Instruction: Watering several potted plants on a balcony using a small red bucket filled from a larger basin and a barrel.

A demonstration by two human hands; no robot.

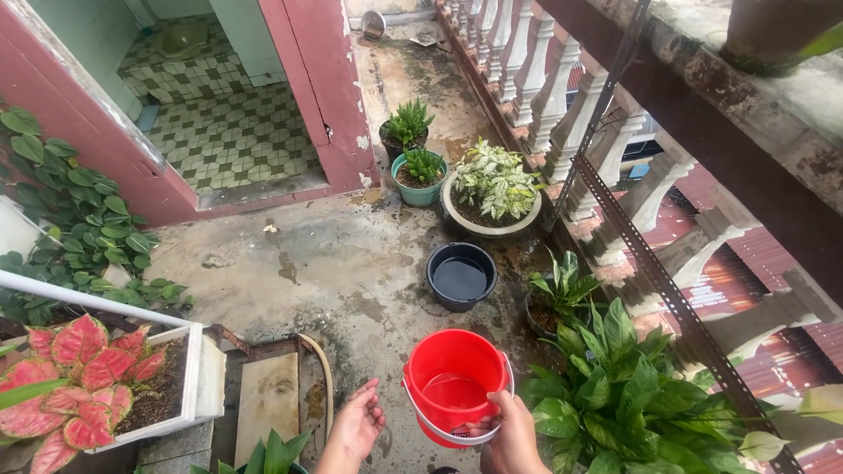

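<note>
Above wet concrete, the right hand (512,436) grips a red bucket's (454,384) rim; the left hand (356,427) hangs spread, empty.

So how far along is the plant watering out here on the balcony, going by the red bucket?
The concrete floor shows wet patches near the pots, so some water has likely gone down already. In hand: the right hand grips the red bucket, which holds a little water; the left hand is open and empty. The black tub holds water too. Which plants remain dry, I cannot tell.
</note>
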